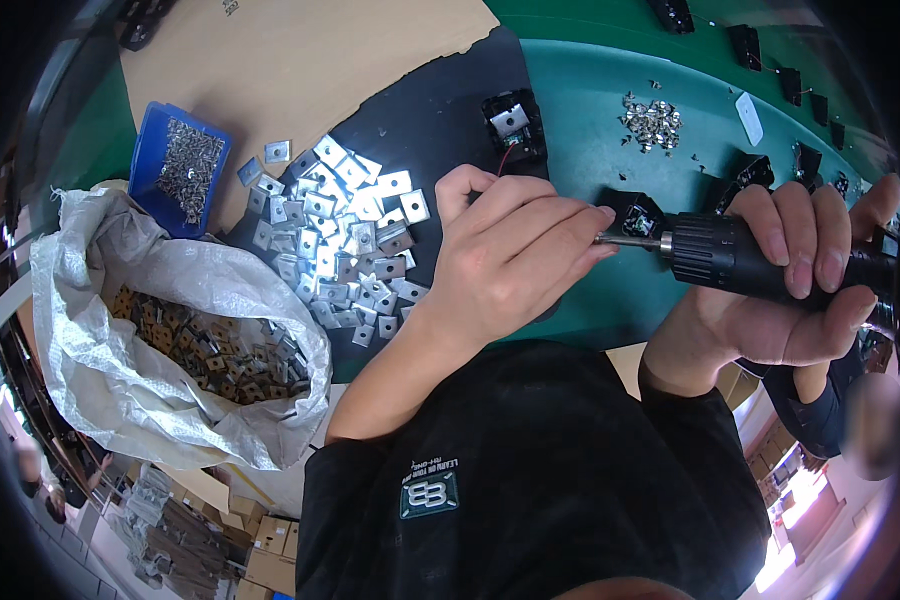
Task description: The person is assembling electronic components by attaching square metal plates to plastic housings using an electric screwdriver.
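My right hand (795, 250) is wrapped round a black electric screwdriver (715, 250), held level with its bit (635, 241) pointing left. My left hand (510, 250) is closed in a pinch at the tip of the bit; its fingers hide whatever small thing may be between them. Just beyond the left hand lies a black plastic housing (530, 112) with a square metal plate (509, 121) and a thin red wire. A second black housing (630, 212) sits behind the bit. Left of my left hand spreads a pile of square metal plates with holes (340, 235).
A white woven sack (80, 340) of metal plates stands open at the left, with a blue bin (156, 118) of small screws beyond it. Loose small metal parts (652, 124) lie on the green mat (580, 90). More black housings (750, 170) line the right. Another person appears at far right.
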Available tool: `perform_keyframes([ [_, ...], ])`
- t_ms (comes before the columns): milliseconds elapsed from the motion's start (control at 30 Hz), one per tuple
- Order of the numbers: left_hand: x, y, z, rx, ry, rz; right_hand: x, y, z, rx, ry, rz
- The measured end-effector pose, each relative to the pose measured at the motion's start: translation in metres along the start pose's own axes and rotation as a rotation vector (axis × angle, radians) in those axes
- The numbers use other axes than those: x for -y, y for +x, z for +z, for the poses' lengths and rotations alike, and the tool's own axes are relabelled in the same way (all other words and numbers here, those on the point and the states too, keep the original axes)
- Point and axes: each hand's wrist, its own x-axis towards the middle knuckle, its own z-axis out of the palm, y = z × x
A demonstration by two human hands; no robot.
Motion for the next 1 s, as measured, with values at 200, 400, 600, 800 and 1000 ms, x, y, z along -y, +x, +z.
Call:
perform_keyframes([
  [200, 0.004, -0.001, 0.000, -0.026, -0.047, -0.028, -0.005, 0.003, 0.002, -0.023, 0.001, -0.020],
  [400, 0.009, -0.001, -0.001, -0.043, -0.049, -0.079, -0.013, 0.007, 0.000, 0.051, -0.061, 0.011],
  [600, 0.018, 0.011, -0.016, 0.172, 0.141, -0.217, -0.024, 0.011, -0.002, 0.006, -0.087, -0.019],
  [800, 0.049, 0.004, -0.005, 0.239, 0.316, -0.286, -0.064, 0.021, -0.012, -0.187, -0.412, -0.239],
  [1000, 0.053, 0.006, 0.000, 0.226, 0.233, -0.309, -0.091, 0.027, -0.013, -0.202, -0.525, -0.265],
])
